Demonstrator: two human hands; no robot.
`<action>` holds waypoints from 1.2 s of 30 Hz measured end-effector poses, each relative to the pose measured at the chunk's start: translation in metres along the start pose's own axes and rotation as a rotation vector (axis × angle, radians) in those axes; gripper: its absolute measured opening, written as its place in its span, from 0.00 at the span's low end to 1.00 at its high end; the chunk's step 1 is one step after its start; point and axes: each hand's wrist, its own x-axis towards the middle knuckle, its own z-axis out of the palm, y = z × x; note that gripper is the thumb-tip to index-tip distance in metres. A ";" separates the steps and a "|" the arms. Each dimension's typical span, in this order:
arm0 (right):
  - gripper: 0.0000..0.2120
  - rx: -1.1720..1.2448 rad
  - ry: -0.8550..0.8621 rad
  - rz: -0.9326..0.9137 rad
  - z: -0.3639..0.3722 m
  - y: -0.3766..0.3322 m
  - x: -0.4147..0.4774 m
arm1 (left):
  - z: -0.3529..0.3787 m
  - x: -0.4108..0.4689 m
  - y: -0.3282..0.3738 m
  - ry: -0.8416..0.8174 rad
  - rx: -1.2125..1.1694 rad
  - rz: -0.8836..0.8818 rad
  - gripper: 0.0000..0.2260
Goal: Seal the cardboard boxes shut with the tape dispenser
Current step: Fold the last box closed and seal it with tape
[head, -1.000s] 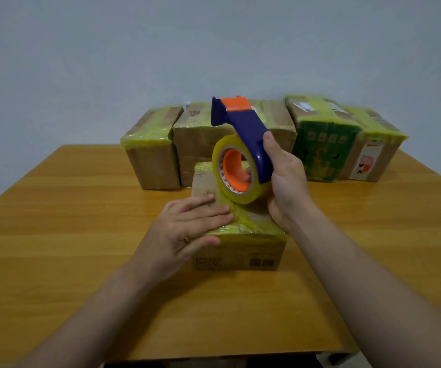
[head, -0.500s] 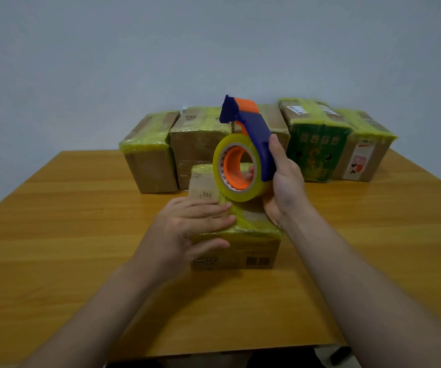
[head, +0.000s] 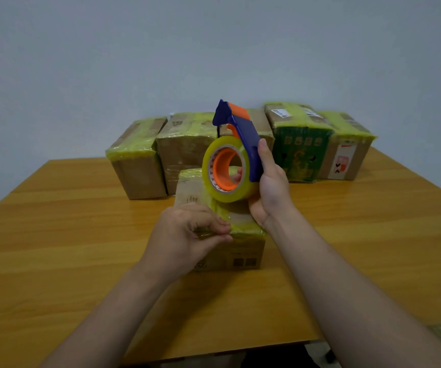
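A small cardboard box [head: 243, 254] with yellowish tape across its top lies at the table's middle. My right hand [head: 270, 192] holds the blue and orange tape dispenser [head: 236, 152] upright above the box's far half, the yellow tape roll facing left. My left hand [head: 187, 232] rests on the box's near left corner, thumb and fingers pinched on the tape at the top edge there.
Several taped cardboard boxes [head: 187, 147] stand in a row along the far edge of the wooden table [head: 68, 235], one with a green printed face [head: 303, 152]. A plain grey wall rises behind them.
My left hand went from lying flat on the box top to pinching the tape at its near edge. The dispenser in my right hand stayed raised over the box.
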 end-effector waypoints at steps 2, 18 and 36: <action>0.17 0.014 0.010 0.005 0.000 0.000 0.001 | 0.000 0.001 0.004 -0.003 0.096 -0.009 0.13; 0.20 0.116 0.064 0.005 -0.005 0.000 0.003 | 0.028 0.009 0.021 0.008 0.201 0.001 0.08; 0.19 -0.881 0.316 -0.275 -0.082 -0.046 -0.012 | 0.040 0.017 0.032 -0.005 0.362 0.036 0.16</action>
